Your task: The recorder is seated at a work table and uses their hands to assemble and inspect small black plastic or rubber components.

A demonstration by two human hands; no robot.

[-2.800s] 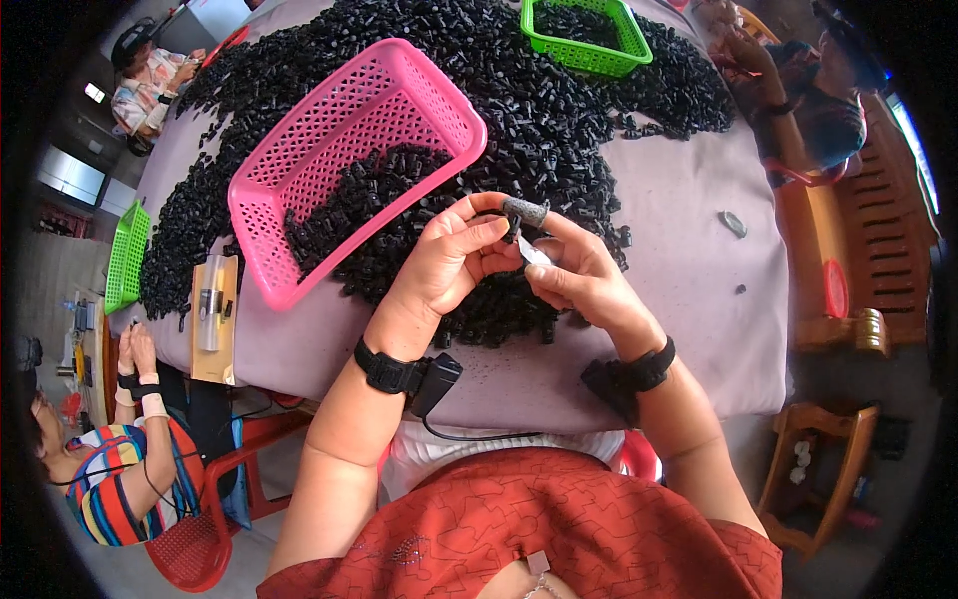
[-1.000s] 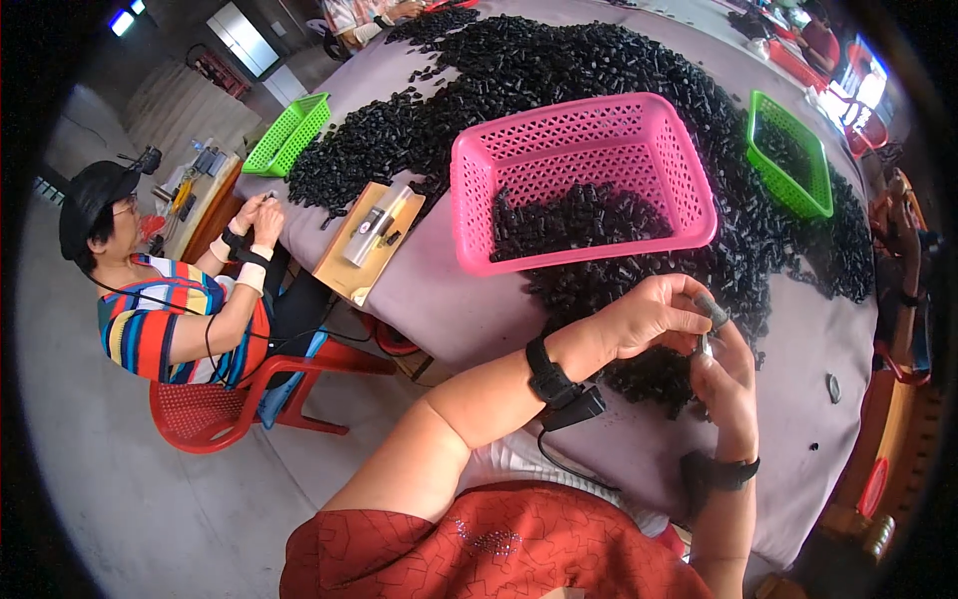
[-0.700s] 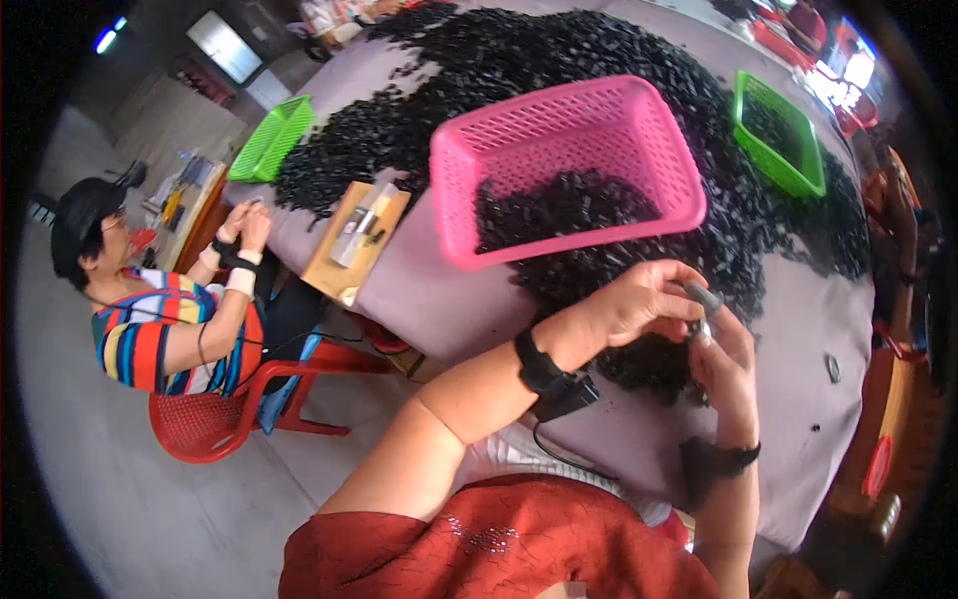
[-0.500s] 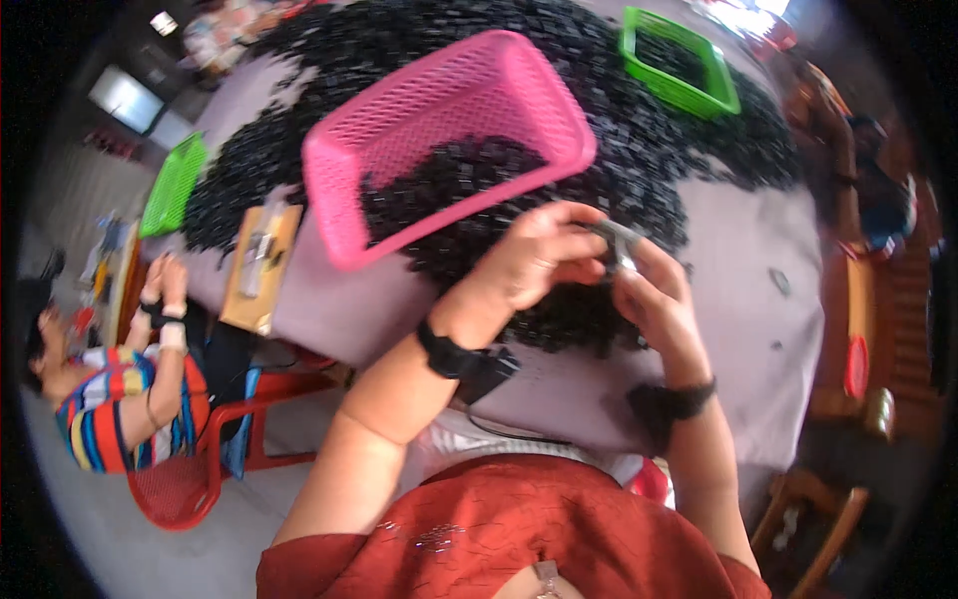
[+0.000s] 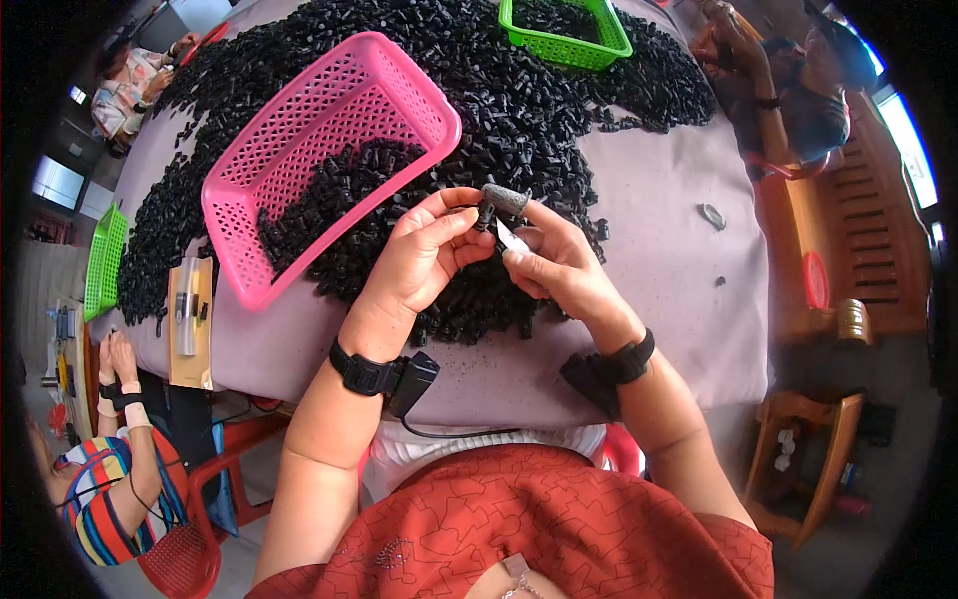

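Note:
Over the near part of the black heap, my left hand [image 5: 419, 252] pinches a small black plastic piece [image 5: 486, 216] between thumb and fingertips. My right hand [image 5: 567, 262] meets it, closed on a small knife with a short pale blade [image 5: 512, 240]. The blade lies right beside the black piece; whether it touches cannot be made out. A grey finger cover [image 5: 506, 199] sits over my right index fingertip. Beneath both hands spreads a heap of small black plastic pieces [image 5: 519, 110]. A pink lattice basket [image 5: 329, 255], partly filled with such pieces, rests on the heap beyond my left hand.
Green baskets stand at the far right [image 5: 569, 52] and left edge [image 5: 105, 262]. A wooden board [image 5: 192, 364] with a clear tool lies left on the cloth-covered table [image 5: 659, 290]. Other people sit left [image 5: 125, 489], far left [image 5: 125, 90] and right [image 5: 798, 110]. A red chair [image 5: 205, 529] stands left.
The whole view has shifted, so the table and baskets appear farther left. My hands have come closer together, and the blade and black piece show more sharply between them.

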